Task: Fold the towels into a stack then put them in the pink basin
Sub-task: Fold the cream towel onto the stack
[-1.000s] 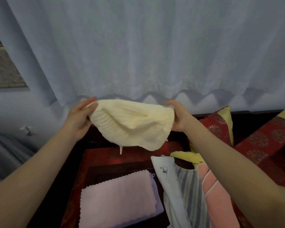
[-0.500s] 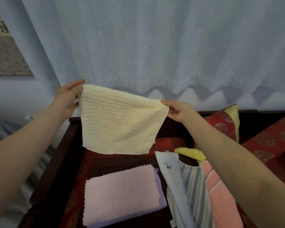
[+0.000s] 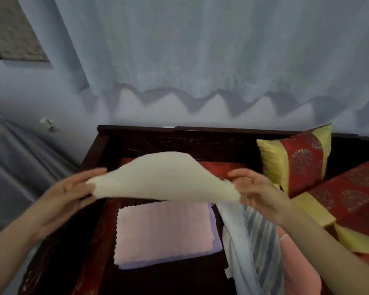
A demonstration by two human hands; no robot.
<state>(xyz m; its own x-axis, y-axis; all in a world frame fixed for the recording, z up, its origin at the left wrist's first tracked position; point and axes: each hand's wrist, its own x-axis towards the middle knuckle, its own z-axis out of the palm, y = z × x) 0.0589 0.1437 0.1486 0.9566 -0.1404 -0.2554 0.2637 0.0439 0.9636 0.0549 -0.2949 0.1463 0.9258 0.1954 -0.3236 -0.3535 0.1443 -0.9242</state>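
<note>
A cream towel (image 3: 164, 179) billows nearly flat in the air between my hands, blurred by motion. My left hand (image 3: 73, 190) pinches its left corner and my right hand (image 3: 256, 190) pinches its right corner. Just below lies a folded pink towel (image 3: 162, 231) on top of a folded lilac towel (image 3: 215, 243), both on the dark red wooden table (image 3: 94, 241). To the right lie unfolded towels: a white one (image 3: 237, 241), a grey striped one (image 3: 262, 241) and a pink one (image 3: 296, 265). The pink basin is not in view.
A red and yellow cushion (image 3: 296, 162) leans at the back right, with red patterned seat pads (image 3: 354, 194) beside it. A pale curtain (image 3: 200, 50) hangs behind the table. Grey cloth (image 3: 15, 158) covers something on the left.
The cream towel hung upright and spread a half second ago; both hands have since dropped and swung it down toward flat, just above the pink towel.
</note>
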